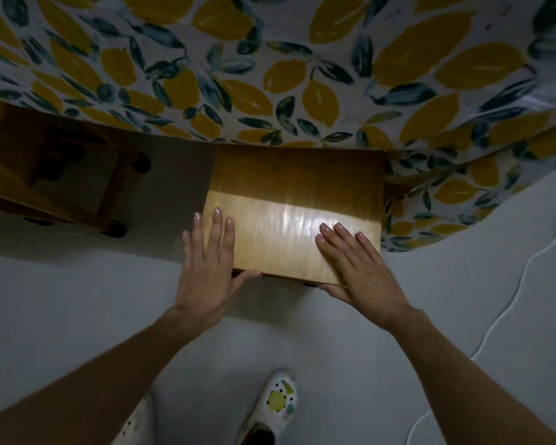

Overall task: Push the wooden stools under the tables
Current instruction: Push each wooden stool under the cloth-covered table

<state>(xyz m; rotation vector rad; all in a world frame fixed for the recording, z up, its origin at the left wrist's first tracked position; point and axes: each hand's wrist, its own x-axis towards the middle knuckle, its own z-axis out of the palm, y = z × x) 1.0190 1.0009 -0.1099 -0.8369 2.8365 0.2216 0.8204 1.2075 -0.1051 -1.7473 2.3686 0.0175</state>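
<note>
A wooden stool (289,200) with a flat rectangular seat stands on the grey floor, its far half in shadow under the table's edge. The table (270,65) is covered with a lemon-and-leaf patterned cloth. My left hand (207,268) lies on the seat's near left corner, fingers flat on top and thumb hooked under the front edge. My right hand (361,268) lies on the near right corner the same way, thumb beneath the edge.
A second wooden stool (77,175) sits in shadow under the table to the left. A white cable (507,303) trails across the floor on the right. My patterned white shoes (275,409) stand on the grey floor (77,300) below.
</note>
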